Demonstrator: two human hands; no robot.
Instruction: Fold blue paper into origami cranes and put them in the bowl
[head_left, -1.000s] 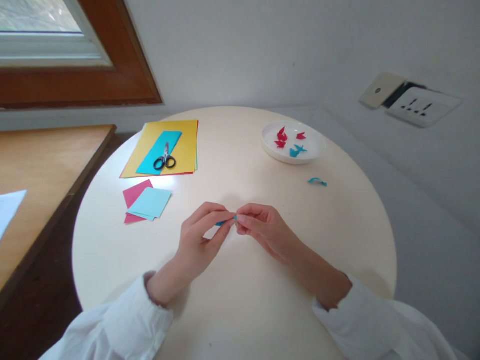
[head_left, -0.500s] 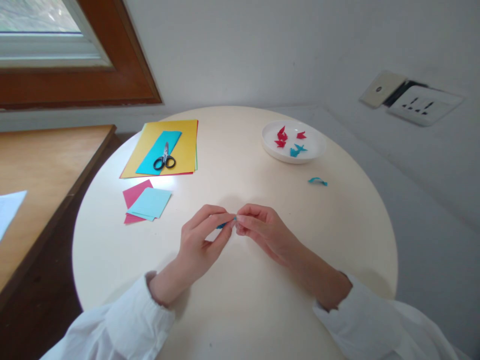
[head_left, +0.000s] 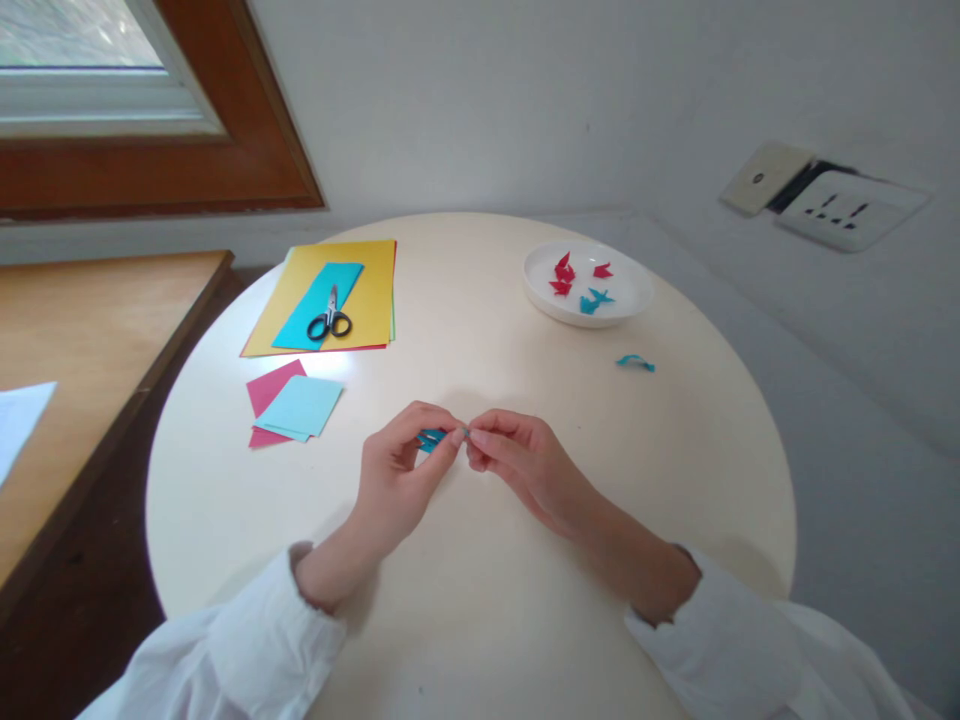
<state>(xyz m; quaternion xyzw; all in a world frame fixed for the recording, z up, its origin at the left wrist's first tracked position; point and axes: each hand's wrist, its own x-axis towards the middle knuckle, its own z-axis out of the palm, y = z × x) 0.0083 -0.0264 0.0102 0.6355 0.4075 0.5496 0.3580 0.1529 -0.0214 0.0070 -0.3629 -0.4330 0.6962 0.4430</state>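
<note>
blue folded paper (head_left: 431,439) sits between the two hands, over the middle of the tabletop (head_left: 480,600), about as far from its left edge as from its right. the left hand (head_left: 394,475) pinches it with thumb and forefinger; the right hand (head_left: 525,460) pinches the very tip between thumb and forefinger, its other fingers tucked in. from where i stand, what has just changed is the left grip: a moment ago the forefinger lay along the paper and hid most of it, and now it is drawn back and bent, so more blue shows behind the thumb. i take that to mean the hold is being reset while the work goes on at the small end. the paper's long axis runs side to side, its held tip pointing towards the tabletop's right edge; the fingers hide how that end is shaped.

off towards the left edge lie pale blue squares (head_left: 301,405) on red squares (head_left: 273,385), and beyond them scissors (head_left: 328,321) on a blue strip (head_left: 349,274) over yellow sheets (head_left: 376,295). nearer the right edge there's a curled blue scrap (head_left: 636,363), and past it, by the far right edge, a white plate (head_left: 639,297) with small red pieces (head_left: 564,271) and blue pieces (head_left: 589,305), all folded.
</note>
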